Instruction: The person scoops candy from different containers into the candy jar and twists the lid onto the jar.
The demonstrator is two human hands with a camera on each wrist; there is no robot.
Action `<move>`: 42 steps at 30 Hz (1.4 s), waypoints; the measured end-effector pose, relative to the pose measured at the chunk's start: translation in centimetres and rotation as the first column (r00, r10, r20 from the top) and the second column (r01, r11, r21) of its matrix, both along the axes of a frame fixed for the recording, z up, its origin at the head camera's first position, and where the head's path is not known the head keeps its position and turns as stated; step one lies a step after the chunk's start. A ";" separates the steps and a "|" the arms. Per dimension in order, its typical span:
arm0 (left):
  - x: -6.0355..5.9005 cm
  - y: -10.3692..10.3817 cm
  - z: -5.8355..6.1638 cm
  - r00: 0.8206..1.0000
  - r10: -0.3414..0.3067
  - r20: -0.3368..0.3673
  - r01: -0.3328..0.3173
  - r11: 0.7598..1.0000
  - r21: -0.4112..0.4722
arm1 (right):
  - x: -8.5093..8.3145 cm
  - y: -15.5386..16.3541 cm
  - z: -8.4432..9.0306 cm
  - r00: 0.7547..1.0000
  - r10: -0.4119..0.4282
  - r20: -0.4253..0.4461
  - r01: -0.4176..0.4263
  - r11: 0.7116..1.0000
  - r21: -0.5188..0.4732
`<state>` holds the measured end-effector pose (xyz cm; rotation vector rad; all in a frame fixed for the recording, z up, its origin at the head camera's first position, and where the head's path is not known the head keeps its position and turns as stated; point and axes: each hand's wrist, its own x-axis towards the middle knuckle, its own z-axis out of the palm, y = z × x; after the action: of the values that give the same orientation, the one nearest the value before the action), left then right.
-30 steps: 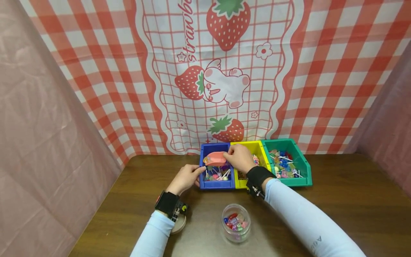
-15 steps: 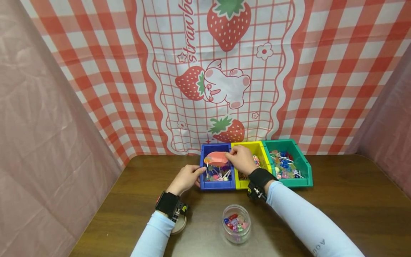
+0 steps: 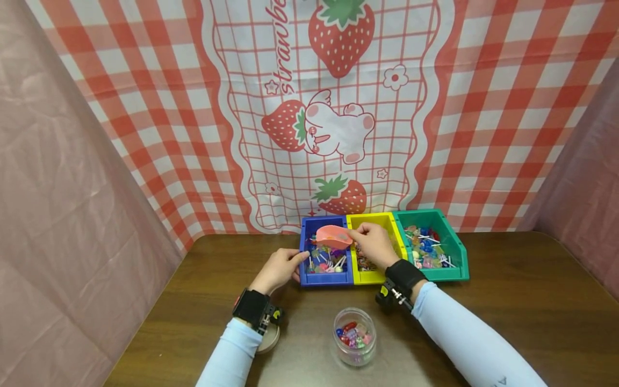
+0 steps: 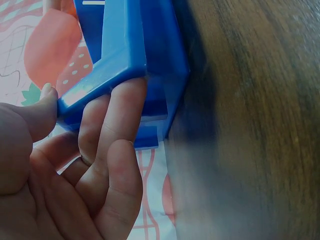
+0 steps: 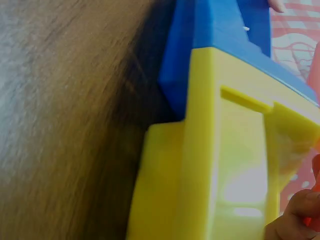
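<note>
In the head view my right hand (image 3: pixel 376 246) pinches the handle of a pink scoop (image 3: pixel 333 235) between thumb and fingers. A few small candies lie in the scoop, which is over the right part of the blue bin (image 3: pixel 329 278). Lollipops and wrapped-looking candies fill that bin below it. My left hand (image 3: pixel 275 270) grips the bin's left wall, thumb at the rim and fingers against the outside, as the left wrist view shows. The yellow bin (image 5: pixel 200 150) fills much of the right wrist view, with my right fingers (image 5: pixel 297 212) at its edge.
A yellow bin and a green bin (image 3: pixel 450 273), both holding candies, stand right of the blue one. Nearer on the wooden table (image 3: pixel 193 306) is a clear jar (image 3: pixel 354 355) with colourful candies. A round lid (image 3: pixel 270 341) lies partly hidden by the left wrist. A checked cloth (image 3: pixel 483 134) hangs behind.
My right hand has drawn the scoop to the right, away from the blue bin's left wall. The candy at its left lip no longer shows there. My left hand has stayed in place.
</note>
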<state>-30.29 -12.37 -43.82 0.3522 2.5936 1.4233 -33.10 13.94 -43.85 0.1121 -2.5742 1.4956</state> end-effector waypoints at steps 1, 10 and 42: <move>0.0 0.0 0.0 1.000 0.000 0.002 0.000 1.000 0.002 | 0.2 0.2 0.1 1.000 -0.001 -0.012 0.002 1.000 0.009; -0.1 0.0 -0.1 1.000 0.005 -0.003 -0.005 1.000 -0.001 | 3.2 2.1 1.2 0.990 0.056 -0.126 -0.047 0.996 0.073; 0.6 0.3 0.8 0.995 0.005 -0.102 -0.021 0.987 -0.161 | 9.2 6.4 4.0 0.884 0.361 -0.297 -0.266 0.911 0.315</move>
<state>-29.70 -12.12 -43.05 0.3945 2.7744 1.2167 -23.85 20.36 -39.89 0.7954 -2.5204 1.0738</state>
